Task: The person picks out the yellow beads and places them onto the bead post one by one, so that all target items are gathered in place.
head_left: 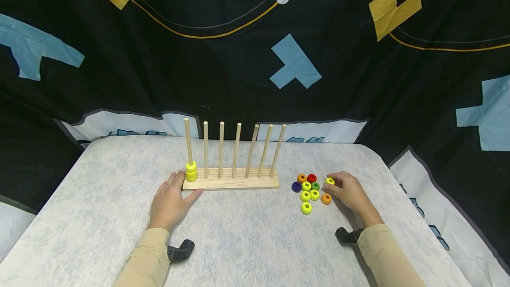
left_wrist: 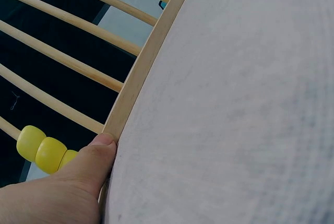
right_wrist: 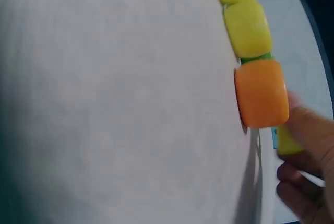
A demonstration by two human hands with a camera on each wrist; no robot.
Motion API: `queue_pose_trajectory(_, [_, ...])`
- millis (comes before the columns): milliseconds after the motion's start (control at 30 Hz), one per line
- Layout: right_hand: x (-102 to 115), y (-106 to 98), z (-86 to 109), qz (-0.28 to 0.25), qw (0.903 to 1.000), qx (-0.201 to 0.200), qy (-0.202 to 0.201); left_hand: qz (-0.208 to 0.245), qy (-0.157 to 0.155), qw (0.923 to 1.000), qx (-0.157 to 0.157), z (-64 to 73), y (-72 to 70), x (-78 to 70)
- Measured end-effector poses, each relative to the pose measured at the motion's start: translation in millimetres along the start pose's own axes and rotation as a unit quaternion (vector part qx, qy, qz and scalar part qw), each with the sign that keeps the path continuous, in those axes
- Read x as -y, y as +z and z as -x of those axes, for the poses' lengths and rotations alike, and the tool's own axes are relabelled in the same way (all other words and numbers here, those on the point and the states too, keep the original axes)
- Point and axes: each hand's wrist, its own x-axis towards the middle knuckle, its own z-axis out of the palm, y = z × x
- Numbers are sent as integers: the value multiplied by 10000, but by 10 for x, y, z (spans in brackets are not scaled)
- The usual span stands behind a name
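Note:
My left hand (head_left: 171, 200) rests against the left end of a wooden peg rack (head_left: 235, 183). Its thumb (left_wrist: 99, 148) presses on the front edge of the base, while the other fingers lie along the left end. Yellow beads (head_left: 191, 172) are stacked on the leftmost peg, right beside this hand. Over to the right, my right hand (head_left: 350, 191) pinches a yellow bead (head_left: 329, 181) between thumb and fingers. An orange bead (right_wrist: 262, 93) sits on the table just in front of that hand and partly covers the pinched bead in the right wrist view.
Left of my right hand lies a group of loose beads: several yellow ones (head_left: 305, 196), a green (head_left: 315, 186), a red (head_left: 312, 178), a dark blue (head_left: 296, 187) and another orange (head_left: 302, 178). Upright bare pegs (head_left: 237, 149) line the rack. A dark cloth (head_left: 239, 79) hangs behind the table.

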Motion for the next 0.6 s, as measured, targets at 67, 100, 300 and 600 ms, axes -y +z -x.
queue_pose_trajectory(67, [48,-47,-17,-1,9999,-86,-65,1,10,10000,-13,1,1,-1])
queue_pose_trajectory(100, [77,-74,-30,16,9999,-129,-94,-3,15,10000,-22,3,1,-1])
queue_pose_trajectory(300, [353,-266,-154,99,9994,-298,-173,-25,48,10000,-46,7,0,1])
queue_pose_trajectory(600, [961,-582,-349,140,9915,-862,-969,-38,68,10000,-61,13,3,-6])
